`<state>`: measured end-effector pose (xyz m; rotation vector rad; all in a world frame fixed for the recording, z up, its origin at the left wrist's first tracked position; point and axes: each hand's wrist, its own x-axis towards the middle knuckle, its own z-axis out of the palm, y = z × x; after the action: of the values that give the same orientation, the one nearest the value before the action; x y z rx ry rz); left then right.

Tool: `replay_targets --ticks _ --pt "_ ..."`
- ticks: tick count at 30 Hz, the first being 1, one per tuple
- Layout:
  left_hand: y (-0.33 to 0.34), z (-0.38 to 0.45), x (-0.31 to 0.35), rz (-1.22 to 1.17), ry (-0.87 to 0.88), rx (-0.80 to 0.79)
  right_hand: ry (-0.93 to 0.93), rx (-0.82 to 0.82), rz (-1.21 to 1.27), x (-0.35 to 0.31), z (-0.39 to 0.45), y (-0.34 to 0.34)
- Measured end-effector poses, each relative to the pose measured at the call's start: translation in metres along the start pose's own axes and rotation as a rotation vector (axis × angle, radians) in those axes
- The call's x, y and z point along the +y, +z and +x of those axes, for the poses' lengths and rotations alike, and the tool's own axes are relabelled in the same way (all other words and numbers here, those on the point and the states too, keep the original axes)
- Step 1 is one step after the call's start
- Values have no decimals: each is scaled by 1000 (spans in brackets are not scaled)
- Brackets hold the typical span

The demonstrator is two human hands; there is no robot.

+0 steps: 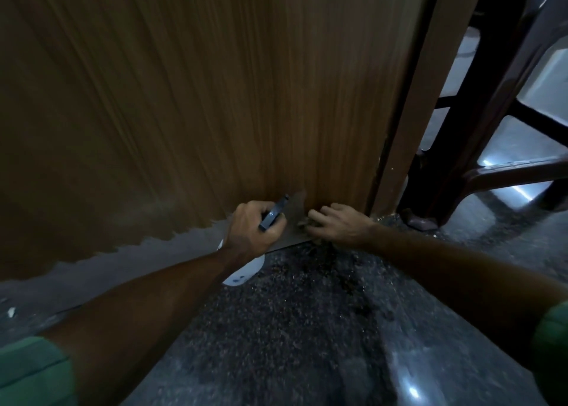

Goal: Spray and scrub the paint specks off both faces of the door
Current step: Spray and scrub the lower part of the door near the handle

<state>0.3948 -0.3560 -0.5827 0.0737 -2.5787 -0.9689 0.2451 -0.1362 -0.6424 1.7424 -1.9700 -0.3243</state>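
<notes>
**Two Hands at the Foot of the Door**

There was one wooden door (190, 98) in front of the person, its brown grain running top to bottom, and along its foot a grey band (190, 236) with a ragged upper edge where the brown gave out. Two bare forearms reached in from below, each ending in a green sleeve (33, 372) at the edge of view. Both hands worked low on the door, near the bottom corner by the frame.

The left hand (252, 227) had its fingers curled tight round one dark, narrow tool (274, 212), which stuck up and to the right out of the fist, its tip against the grey band. What kind of tool it was I could not tell. The right hand (335, 222) lay just beside it, fingers bent and bunched over a small brownish wad (304, 223) pressed to the door face; only a scrap of the wad showed past the fingertips, so I could not name it. The two hands were close but not touching.

Under the left wrist lay one white object (242, 272) with blue marks, mostly hidden by the arm. The floor (292, 328) was dark and speckled. To the right, past the door's edge, stood one dark brown plastic chair (491, 172).
</notes>
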Motion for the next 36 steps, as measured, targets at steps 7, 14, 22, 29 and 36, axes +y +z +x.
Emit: replay_targets --ticks 7,14,22,29,36 --pt "-22 -5 -10 -19 -21 37 -7 327 1 -9 36 -2" --pt "-28 -8 -25 -40 -42 32 29 225 -36 -18 36 4" --pt "-12 -6 -31 -58 -21 -10 -183 70 -62 -19 14 22" --pt "17 -4 -32 -94 -37 -66 -133 -2 -73 0 -27 48" --pt "47 2 -26 -91 -27 -98 29 21 -75 16 -61 52"
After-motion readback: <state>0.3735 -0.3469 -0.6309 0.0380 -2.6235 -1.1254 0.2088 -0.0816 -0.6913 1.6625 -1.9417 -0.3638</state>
